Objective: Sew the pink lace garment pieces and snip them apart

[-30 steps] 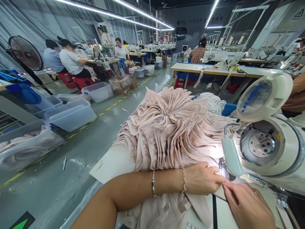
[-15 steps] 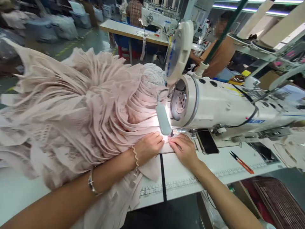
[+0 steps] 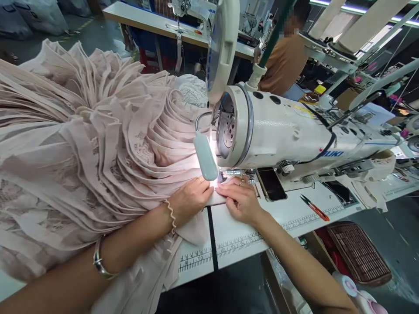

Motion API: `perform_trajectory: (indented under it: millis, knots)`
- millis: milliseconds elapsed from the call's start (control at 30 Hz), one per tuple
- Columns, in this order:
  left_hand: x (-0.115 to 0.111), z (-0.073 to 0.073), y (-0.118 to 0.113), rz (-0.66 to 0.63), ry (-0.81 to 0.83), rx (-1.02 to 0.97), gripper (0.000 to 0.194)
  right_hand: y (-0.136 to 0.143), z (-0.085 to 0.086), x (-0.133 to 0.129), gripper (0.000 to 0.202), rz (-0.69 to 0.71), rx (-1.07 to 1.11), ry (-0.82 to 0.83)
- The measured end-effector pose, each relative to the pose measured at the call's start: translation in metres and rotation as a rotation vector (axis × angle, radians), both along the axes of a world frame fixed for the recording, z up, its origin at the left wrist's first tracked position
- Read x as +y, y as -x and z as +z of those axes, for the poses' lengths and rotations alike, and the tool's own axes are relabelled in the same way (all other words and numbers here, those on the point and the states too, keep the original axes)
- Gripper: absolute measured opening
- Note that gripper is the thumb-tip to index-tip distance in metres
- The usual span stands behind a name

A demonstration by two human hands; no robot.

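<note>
A large heap of pale pink fabric, gathered in many folds with lace patches, covers the left of the sewing table. My left hand has its fingers closed on the fabric's edge, just left of the needle area. Close to the needle, my right hand pinches the fabric's edge with bent fingers; the fingertips are partly lost in glare. Over both hands reaches a white sewing machine. Its needle is hidden behind a small pale green lamp, which lights the spot between my fingertips.
Orange-handled thread snips and a dark phone lie right of my hands. A ruler strip runs along the table's front edge. Thread cones stand at the upper right. A co-worker in a brown top sits beyond the machine.
The view has shifted, so the machine and hands appear further left. My right fingers have bent and come closer over the fabric. The left hand keeps its hold.
</note>
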State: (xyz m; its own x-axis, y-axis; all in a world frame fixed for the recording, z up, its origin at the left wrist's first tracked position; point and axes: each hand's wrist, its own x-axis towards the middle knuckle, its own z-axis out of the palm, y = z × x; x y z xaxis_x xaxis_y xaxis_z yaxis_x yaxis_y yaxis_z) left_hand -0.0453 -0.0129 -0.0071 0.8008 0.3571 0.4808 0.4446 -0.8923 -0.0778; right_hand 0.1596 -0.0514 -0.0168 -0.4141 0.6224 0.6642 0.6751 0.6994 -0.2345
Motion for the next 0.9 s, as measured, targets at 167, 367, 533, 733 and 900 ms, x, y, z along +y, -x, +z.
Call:
perform_trajectory:
  millis: [167, 367, 533, 733, 900]
  knots:
    - [0.0, 0.002, 0.006, 0.036, 0.173, 0.034, 0.028, 0.002, 0.0, -0.001, 0.035, -0.071, -0.082, 0.06]
    - [0.001, 0.002, 0.017, 0.017, 0.3, 0.046, 0.031, -0.001, -0.004, -0.001, 0.039, -0.111, -0.055, 0.162]
    - [0.001, -0.001, 0.018, 0.04, 0.299, 0.087, 0.037, -0.001, -0.007, -0.001, 0.035, -0.105, -0.055, 0.144]
    - [0.002, -0.003, 0.018, 0.041, 0.294, 0.084, 0.045, 0.0, -0.012, 0.0, 0.032, -0.105, -0.069, 0.103]
    - [0.004, -0.002, 0.017, 0.039, 0.316, 0.09, 0.045, -0.001, -0.012, 0.001, 0.033, -0.087, -0.08, 0.122]
